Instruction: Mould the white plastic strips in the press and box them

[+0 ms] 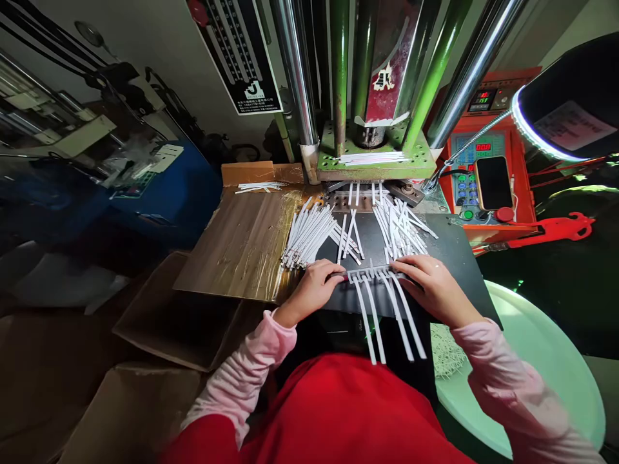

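A narrow metal mould bar (372,274) lies level across the front of the black worktop, with my hands at its two ends. My left hand (316,283) is closed on its left end, fingers and thumb pinching it. On the right end, my right hand (430,283) grips in the same way. Several white strips (372,316) hang from the bar toward my lap. Behind the bar lie a thick pile of white strips (309,235) to the left and another heap (399,229) to the right, with a few loose strips (349,235) between them.
A press with a green plate (377,169) stands behind the worktop (449,258); strips lie on the plate and under it. Cardboard (236,238) covers the left side. At the right are an orange control box (517,142) with a phone (494,183), a lamp (570,96) and a pale green tub (546,361).
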The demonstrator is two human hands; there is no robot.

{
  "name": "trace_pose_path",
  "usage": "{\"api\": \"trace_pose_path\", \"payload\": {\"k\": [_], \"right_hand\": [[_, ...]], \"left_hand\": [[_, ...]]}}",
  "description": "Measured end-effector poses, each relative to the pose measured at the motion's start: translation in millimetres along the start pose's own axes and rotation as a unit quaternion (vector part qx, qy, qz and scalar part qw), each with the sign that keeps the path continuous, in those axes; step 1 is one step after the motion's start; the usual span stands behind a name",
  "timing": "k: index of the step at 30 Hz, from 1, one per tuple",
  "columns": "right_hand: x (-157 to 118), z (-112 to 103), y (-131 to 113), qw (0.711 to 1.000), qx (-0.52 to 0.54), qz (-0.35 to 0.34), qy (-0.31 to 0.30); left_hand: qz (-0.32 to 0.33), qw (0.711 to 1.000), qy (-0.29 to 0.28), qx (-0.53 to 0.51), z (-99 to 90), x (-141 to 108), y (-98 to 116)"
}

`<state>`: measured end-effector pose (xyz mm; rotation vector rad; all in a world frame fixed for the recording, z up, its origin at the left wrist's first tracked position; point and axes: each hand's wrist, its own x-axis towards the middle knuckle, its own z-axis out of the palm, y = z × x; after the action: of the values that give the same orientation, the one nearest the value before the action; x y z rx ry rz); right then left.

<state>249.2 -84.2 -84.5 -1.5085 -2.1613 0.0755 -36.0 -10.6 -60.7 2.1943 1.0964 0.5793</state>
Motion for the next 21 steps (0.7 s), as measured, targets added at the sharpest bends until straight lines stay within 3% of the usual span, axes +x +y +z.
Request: {"api": "trace_pose_path", "payload": {"k": [5,9,13,17,21], "right_hand": [[25.5,-4.9,-12.6,0.997,0.06,-0.032,-0.025],[31.4,-0.1,-27.6,0.993,0.091,-0.056,-0.05],[32.5,9.1,-29.8,0.992,0.084,-0.058,-0.069],[33.5,12.5,-28.5,0.994,0.065,-0.055,-0.07],[32.6,17.0,-34.8,0.995,0.053,-0.051,-0.068]], "left_hand": [[-0.027,0.995,-0.072,-0.061,-35.6,-0.1,-3.0],[0.032,0.985,-0.167,-0.04,-56.6,-7.8,4.5],[0.078,0.975,-0.207,-0.033,-60.7,-8.5,3.6],[0.074,0.983,-0.168,-0.029,-55.5,-3.9,1.6],[0.063,0.99,-0.106,-0.062,-43.5,7.0,17.5]]}}
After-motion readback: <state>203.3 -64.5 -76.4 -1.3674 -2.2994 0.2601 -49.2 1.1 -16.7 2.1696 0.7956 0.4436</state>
